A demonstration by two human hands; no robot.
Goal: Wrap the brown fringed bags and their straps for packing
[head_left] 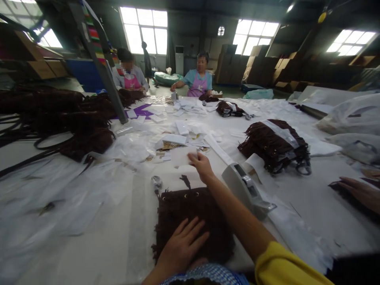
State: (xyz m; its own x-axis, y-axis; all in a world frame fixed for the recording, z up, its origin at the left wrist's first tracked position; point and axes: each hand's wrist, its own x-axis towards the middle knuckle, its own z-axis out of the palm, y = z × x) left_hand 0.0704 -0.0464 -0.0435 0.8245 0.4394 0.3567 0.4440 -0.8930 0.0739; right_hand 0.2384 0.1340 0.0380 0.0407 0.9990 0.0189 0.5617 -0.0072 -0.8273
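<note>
A dark brown fringed bag (196, 213) with metal eyelets along its top edge lies flat before me. My left hand (185, 243) rests on it, fingers stretched out. Beyond the bag, my right hand (202, 164) reaches forward, thumb and fingers closed at the edge of a thin white sheet (178, 157); motion slightly blurs the fingertips. Beside my right forearm stands a grey tape dispenser (246, 188). At the bag's upper left corner is a small wrapped, shiny piece (156, 182).
Taped fringed bundles (276, 144) lie at right, brown bags (86, 140) at left. Clear plastic (71, 198) covers the left table. A metal post (111, 89) rises from it. Another person's hand (360, 194) is at far right; two people (197, 81) work across the table.
</note>
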